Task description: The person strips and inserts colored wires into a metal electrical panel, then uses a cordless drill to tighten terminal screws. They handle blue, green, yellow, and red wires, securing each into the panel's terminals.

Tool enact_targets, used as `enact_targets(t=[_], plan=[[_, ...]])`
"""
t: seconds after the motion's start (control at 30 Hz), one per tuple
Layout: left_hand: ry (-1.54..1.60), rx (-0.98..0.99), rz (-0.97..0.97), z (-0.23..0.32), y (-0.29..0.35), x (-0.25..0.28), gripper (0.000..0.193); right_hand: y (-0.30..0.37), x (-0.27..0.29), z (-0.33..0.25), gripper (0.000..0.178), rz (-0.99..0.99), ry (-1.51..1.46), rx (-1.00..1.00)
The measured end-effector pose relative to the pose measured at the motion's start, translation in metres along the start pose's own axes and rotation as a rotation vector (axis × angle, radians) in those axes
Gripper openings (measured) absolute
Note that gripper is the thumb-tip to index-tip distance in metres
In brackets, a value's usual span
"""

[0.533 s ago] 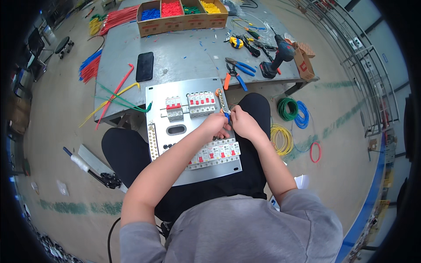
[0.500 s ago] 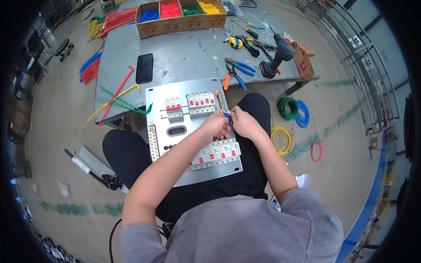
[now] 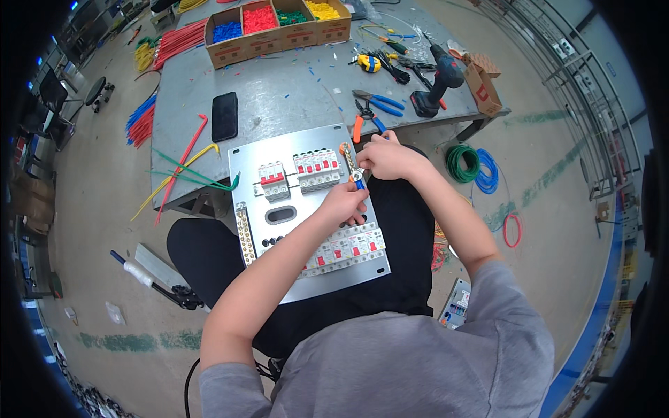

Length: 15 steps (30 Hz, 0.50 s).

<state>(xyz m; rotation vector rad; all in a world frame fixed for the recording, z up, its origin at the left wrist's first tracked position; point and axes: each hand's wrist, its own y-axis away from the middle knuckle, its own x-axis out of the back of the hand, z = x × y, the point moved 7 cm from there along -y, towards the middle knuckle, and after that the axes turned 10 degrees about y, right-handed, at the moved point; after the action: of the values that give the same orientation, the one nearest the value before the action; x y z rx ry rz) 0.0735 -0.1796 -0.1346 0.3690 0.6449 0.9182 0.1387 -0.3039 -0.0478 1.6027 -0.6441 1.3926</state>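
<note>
"Gripping something, that left hand (image 3: 341, 203)?"

"Yes, its fingers wrap a small blue-handled metal tool (image 3: 359, 184) at the slim brass terminal bar (image 3: 349, 156); the right hand (image 3: 387, 158) curls beside it, hold hidden"

"Any advice?"

"I'd hold the tool square and brace the flat silver metal panel (image 3: 245, 166) on the black-trousered lap (image 3: 404, 226), before the grey metal bench (image 3: 300, 87)"

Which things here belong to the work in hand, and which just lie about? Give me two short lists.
In the work:
- metal panel on the lap, with breakers
- brass terminal bar by the right hand
- blue-handled tool in the left hand

Apparently just lying about:
- phone, cordless drill, tape measure, blue-handled pliers on the table
- green coil and blue coil on the floor
</note>
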Motion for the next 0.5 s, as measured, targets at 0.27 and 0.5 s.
enact_targets(t=[0.27, 0.5], plan=[[0.001, -0.01, -0.004, 0.0, 0.0, 0.0, 0.027, -0.018, 0.012, -0.005, 0.006, 0.01, 0.102, 0.207], [0.003, -0.017, 0.005, 0.0, 0.0, 0.001, 0.028, -0.021, 0.025, -0.013, 0.007, 0.008, 0.153, 0.273]])
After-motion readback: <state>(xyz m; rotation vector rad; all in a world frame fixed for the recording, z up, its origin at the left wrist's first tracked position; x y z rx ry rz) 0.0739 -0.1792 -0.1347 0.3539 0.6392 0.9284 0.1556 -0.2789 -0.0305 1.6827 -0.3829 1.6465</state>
